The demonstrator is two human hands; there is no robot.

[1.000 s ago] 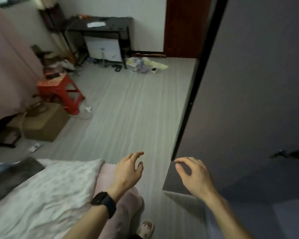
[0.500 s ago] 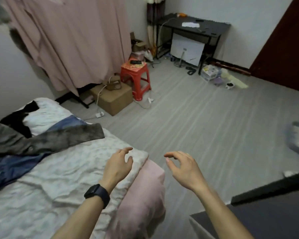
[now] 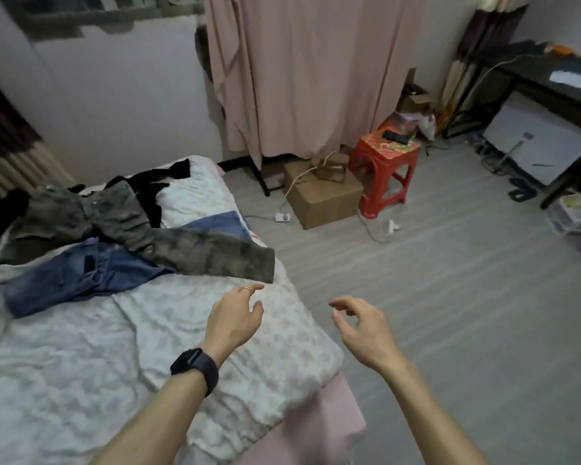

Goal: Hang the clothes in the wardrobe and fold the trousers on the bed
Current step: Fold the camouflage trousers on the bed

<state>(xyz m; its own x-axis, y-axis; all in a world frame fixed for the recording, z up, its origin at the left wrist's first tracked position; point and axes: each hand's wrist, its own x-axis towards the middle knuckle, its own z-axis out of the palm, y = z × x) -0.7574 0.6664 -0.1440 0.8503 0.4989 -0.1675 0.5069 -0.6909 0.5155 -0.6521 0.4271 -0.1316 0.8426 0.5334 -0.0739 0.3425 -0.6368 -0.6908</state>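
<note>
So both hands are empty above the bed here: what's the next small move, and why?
Probably reach the left hand forward to take the grey-green trousers by the near leg end. It and the right hand hold nothing, and those trousers lie unfolded on top of the blue jeans on the bed.

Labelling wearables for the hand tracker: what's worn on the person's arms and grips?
Left grip: a thin pale ring on one finger. Left wrist: a black watch with a dark rectangular face and a wide black strap. Right grip: no ring or watch showing. No sleeves or gloves in view on either arm.
</note>
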